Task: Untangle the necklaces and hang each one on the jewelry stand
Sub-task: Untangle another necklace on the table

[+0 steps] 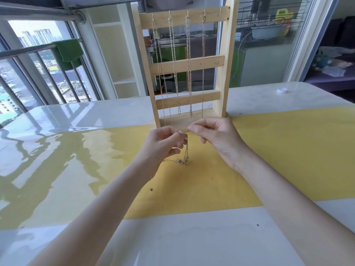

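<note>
Necklace (186, 150), thin limp gold chain, pinched between left hand (163, 143) and right hand (217, 137) fingers.

I see a glossy white table (57, 116) with a yellow mat (269, 150) under glass. Left, a tall window (28, 64) shows daylight, city blocks and a metal railing (25, 52) draped with a green cloth (68, 50).

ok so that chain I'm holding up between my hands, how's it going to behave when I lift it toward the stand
Likely very floppy: the chain droops straight down from where the left hand and right hand pinch it, its clasp end trailing on the yellow mat. Probably light and thin, so it may swing and snag the necklaces already hanging on the wooden stand.
</note>
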`<action>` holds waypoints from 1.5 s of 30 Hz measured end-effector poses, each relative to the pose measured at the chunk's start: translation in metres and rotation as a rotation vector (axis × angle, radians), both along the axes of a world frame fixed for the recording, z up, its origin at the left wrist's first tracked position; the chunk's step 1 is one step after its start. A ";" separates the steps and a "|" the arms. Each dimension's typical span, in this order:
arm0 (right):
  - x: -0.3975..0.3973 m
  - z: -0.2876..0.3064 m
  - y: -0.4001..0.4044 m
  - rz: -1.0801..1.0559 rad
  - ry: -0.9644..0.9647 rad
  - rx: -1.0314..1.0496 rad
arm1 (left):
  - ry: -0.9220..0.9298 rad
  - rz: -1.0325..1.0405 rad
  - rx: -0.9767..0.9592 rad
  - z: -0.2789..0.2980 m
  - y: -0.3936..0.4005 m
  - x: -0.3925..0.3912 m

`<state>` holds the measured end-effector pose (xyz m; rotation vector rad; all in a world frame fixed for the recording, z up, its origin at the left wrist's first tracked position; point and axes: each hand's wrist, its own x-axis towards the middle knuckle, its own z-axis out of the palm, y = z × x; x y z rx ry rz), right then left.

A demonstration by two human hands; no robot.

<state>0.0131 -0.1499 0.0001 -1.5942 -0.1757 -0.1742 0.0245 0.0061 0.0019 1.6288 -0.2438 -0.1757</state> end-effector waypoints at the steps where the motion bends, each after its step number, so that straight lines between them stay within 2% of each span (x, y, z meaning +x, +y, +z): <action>1: -0.001 0.001 0.000 -0.023 -0.010 -0.025 | -0.014 0.011 0.000 0.000 0.000 0.000; 9: -0.003 0.001 0.000 0.021 0.028 -0.131 | -0.054 0.048 0.056 0.001 0.000 0.000; 16: -0.001 -0.001 -0.006 0.090 0.072 -0.225 | -0.267 -0.052 0.369 0.004 0.002 0.000; 20: -0.002 0.000 -0.005 0.137 0.074 -0.263 | -0.208 -0.073 0.345 0.002 0.001 0.001; 25: -0.004 0.002 -0.005 0.213 0.185 -0.311 | -0.168 -0.122 0.348 -0.002 0.000 0.001; 27: -0.004 0.001 -0.005 0.224 0.239 -0.337 | -0.257 -0.139 0.450 -0.003 0.000 0.000; 31: -0.002 -0.001 -0.008 0.139 0.295 -0.341 | -0.594 -0.069 0.712 -0.009 -0.001 -0.003; 33: 0.000 -0.002 -0.010 0.109 0.320 -0.185 | -0.580 -0.027 0.644 -0.012 0.000 -0.002; 37: 0.003 -0.004 -0.011 0.069 0.374 0.185 | -0.175 0.064 0.184 -0.009 -0.004 -0.003; 40: 0.004 -0.003 -0.010 0.032 0.376 0.413 | -0.025 0.106 0.007 -0.008 -0.006 -0.003; 45: 0.005 -0.005 -0.013 0.050 0.370 0.521 | 0.112 0.104 -0.155 -0.007 -0.002 -0.001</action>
